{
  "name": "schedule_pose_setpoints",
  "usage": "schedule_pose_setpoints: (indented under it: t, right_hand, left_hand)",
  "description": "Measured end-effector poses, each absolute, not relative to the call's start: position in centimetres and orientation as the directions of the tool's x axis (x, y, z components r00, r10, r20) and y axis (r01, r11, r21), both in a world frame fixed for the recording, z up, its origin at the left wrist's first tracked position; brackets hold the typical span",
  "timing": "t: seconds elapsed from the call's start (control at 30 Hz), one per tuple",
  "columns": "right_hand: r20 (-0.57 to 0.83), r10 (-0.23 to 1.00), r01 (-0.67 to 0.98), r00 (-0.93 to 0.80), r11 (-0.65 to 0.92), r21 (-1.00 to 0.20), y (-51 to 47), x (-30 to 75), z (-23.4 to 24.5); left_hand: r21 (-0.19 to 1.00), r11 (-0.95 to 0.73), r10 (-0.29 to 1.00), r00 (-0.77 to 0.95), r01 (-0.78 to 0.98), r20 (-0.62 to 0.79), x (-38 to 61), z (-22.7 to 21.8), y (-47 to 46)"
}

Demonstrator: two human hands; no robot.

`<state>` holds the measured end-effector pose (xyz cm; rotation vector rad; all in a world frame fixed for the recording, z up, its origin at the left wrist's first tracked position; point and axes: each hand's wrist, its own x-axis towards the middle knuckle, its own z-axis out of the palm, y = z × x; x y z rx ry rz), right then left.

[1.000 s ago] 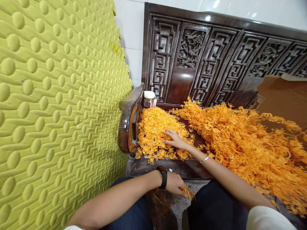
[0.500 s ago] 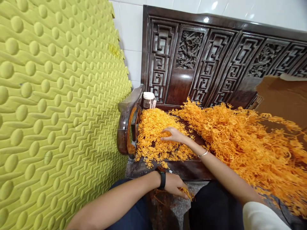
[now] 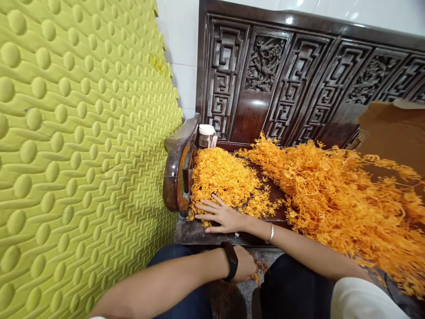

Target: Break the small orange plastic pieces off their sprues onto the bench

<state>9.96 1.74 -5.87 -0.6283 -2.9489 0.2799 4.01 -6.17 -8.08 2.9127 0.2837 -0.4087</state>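
My right hand (image 3: 224,217), with a silver bangle on the wrist, lies with fingers spread on the near edge of a heap of small orange plastic flower pieces (image 3: 229,173). Below the seat edge and between my knees is my left hand (image 3: 245,264), a black watch band at its wrist. Its fingers are curled around some orange plastic flower pieces (image 3: 257,278), which stick out past the fingertips. A big tangled mass of orange plastic flower strands (image 3: 335,195) spreads over the bench to the right of the heap.
The dark wooden bench has a carved back (image 3: 254,106) and a curved armrest (image 3: 172,177) at the left. A white-lidded container (image 3: 206,135) stands in the corner. Brown cardboard (image 3: 392,137) leans at right. A yellow-green foam mat (image 3: 83,146) rises on the left.
My right hand has moved nearer and its curled fingers have spread over the heap's front edge. My left hand has turned slightly and stays low with its orange pieces. The view has shifted a little.
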Motion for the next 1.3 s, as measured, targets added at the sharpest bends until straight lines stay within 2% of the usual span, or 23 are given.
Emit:
schedule_pose_setpoints:
  t: [0.1,0.3,0.5,0.7,0.77,0.8,0.87,0.93,1.0,1.07,1.13,1.23,1.3]
  right_hand:
    - [0.087,0.406,0.395,-0.91,0.911,-0.122,4.7,10.3,-6.1]
    - [-0.003,0.358,0.357,-0.934,0.93,-0.09,7.7,10.4,-4.7]
    - [0.104,0.426,0.42,-0.899,0.904,-0.073,6.5,11.7,-2.7]
    - [0.245,0.392,0.412,-0.887,0.911,0.033,4.8,12.8,-2.9]
    - [0.361,0.48,0.499,-0.799,0.865,-0.046,3.8,12.8,-2.6]
    - [0.431,0.543,0.544,-0.721,0.828,-0.134,3.3,12.8,-2.3]
    - [0.533,0.665,0.566,-0.522,0.738,-0.367,2.5,13.0,-1.5]
    - [0.569,0.748,0.496,-0.342,0.658,-0.567,2.3,13.6,-1.0]
    - [0.548,0.811,0.4,-0.204,0.58,-0.71,2.6,14.3,-1.0]
    - [0.454,0.885,0.292,-0.105,0.464,-0.836,3.1,15.1,-1.6]
    - [0.341,0.938,0.199,-0.066,0.347,-0.917,3.5,15.8,-2.3]
    - [0.269,0.96,0.137,-0.074,0.277,-0.951,3.7,16.6,-3.0]
    - [0.24,0.968,0.106,-0.074,0.247,-0.963,3.7,17.0,-2.9]
  left_hand:
    - [0.146,-0.964,0.169,0.935,0.223,-0.313,4.0,-8.0,-6.2]
    - [0.139,-0.96,0.192,0.931,0.245,-0.311,3.9,-7.7,-6.1]
    - [0.148,-0.956,0.196,0.929,0.251,-0.314,4.0,-8.3,-6.4]
    - [0.201,-0.944,0.194,0.931,0.263,-0.308,4.3,-7.7,-6.3]
    - [0.28,-0.928,0.168,0.945,0.247,-0.279,4.0,-6.6,-5.5]
    - [0.343,-0.912,0.139,0.955,0.226,-0.26,3.7,-6.0,-4.9]
    - [0.635,-0.747,0.144,0.98,0.197,-0.135,2.9,-4.7,-3.5]
    - [0.812,-0.557,0.272,0.962,0.176,-0.022,2.1,-3.7,-2.3]
    - [0.924,-0.339,0.403,0.915,0.178,-0.028,1.5,-3.1,-1.5]
    - [0.965,-0.171,0.503,0.86,0.199,-0.088,1.4,-3.0,-1.1]
    - [0.973,-0.08,0.546,0.826,0.218,-0.14,1.6,-3.1,-1.2]
    - [0.983,0.056,0.537,0.825,0.175,-0.177,2.1,-3.3,-1.1]
    - [0.981,0.174,0.566,0.807,0.083,-0.168,2.1,-3.2,-0.7]
